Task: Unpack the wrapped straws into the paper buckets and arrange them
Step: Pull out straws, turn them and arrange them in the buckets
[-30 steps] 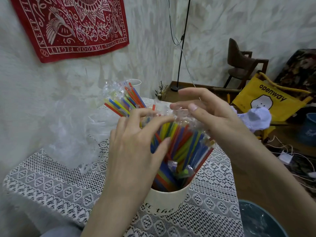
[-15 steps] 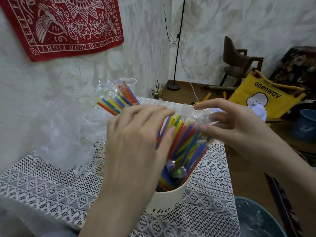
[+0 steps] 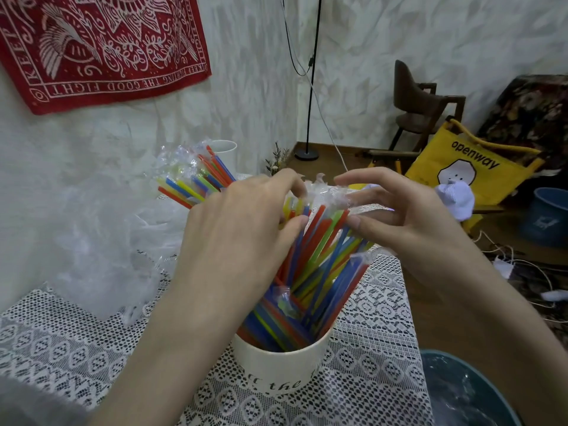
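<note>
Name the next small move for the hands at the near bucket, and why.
Probably spread the straws evenly round the paper bucket: they lean bunched toward the right, and both the left hand and right hand already pinch their wrapped tips.

My left hand (image 3: 242,229) and right hand (image 3: 408,222) hover close together, fingers curled inward, forearms angled up from below.

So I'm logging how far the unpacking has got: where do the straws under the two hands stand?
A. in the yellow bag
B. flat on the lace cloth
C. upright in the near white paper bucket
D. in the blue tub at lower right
C: the coloured straws stand fanned out in the near white paper bucket, with the left hand and right hand at their wrapped tops.
</note>
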